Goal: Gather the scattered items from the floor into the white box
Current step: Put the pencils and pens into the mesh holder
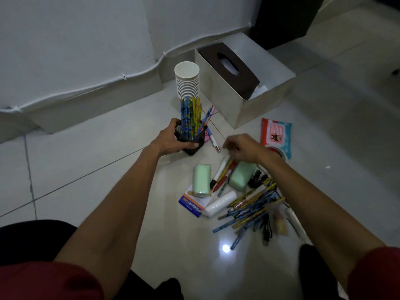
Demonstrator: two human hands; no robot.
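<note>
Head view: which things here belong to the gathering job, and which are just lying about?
Job:
white box
pencil holder, gripped by the left hand
loose pencils
green packs
wipes pack
cup stack
white roll
plaster box

Just there:
wall cable
dark furniture

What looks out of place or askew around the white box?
The brown tissue box sits tilted in the white box, one end poking above the rim. Pencils lie criss-crossed in a loose heap on the floor. The left hand grips the pencil holder. Nothing looks spilled or broken.
</note>
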